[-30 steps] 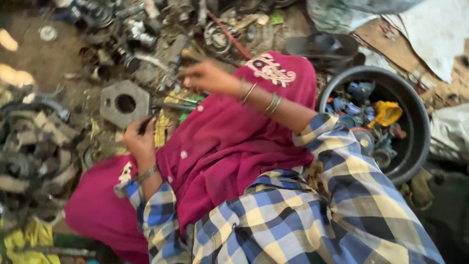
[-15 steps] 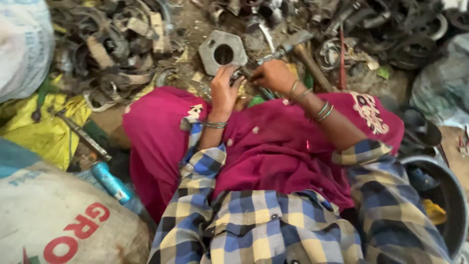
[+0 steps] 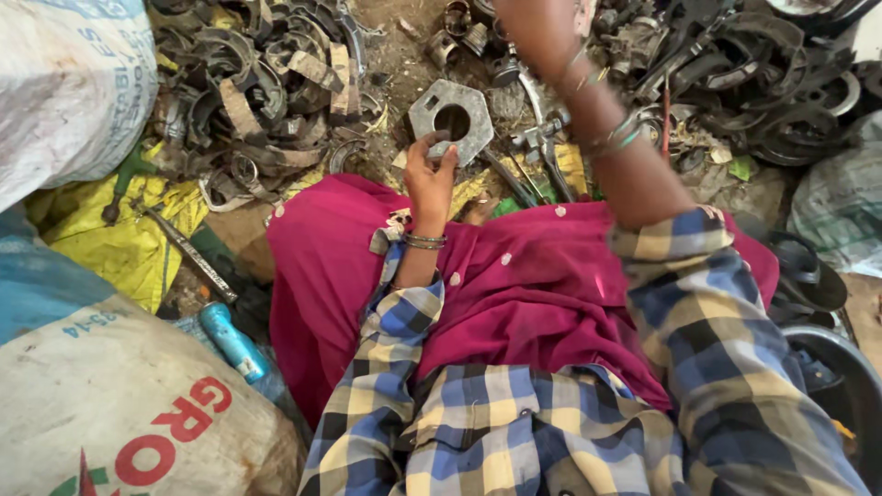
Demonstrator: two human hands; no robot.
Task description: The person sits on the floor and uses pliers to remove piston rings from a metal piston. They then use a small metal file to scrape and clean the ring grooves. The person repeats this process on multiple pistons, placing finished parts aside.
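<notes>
— Two hands show in the head view, and only one of them plainly. The left hand (image 3: 430, 179) reaches forward from a checked sleeve (image 3: 390, 367), bangles at the wrist, and its fingertips (image 3: 439, 142) touch the lower edge of a grey hexagonal metal plate (image 3: 452, 118) with a round hole through its middle.

— Is the grip clamped on that plate?

— The thumb and fingers are apart, curled lightly at the rim; they touch it rather than clamp it. The plate lies flat on the dirt floor (image 3: 404, 55), just beyond the magenta cloth (image 3: 514, 285) that covers the person's lap.

— And the other hand?

— The right hand (image 3: 537, 23) is raised toward the top edge of the picture, blurred and partly cut off, so one cannot tell whether its grip is apart or together, or whether it holds anything. Its forearm, with bangles, crosses above a metal tool (image 3: 542, 147) lying just right of the plate.

— What lies around?

— A heap of rusty metal rings and clamps (image 3: 266, 92) sits to the left of the plate, and another pile of dark scrap parts (image 3: 763, 83) to the right. White sacks (image 3: 69, 92) stand at the left edge, with a yellow bag (image 3: 110, 239) between them, and a blue spray can (image 3: 230, 342) lies near the lap. A dark tub (image 3: 845, 386) shows at the lower right.
</notes>
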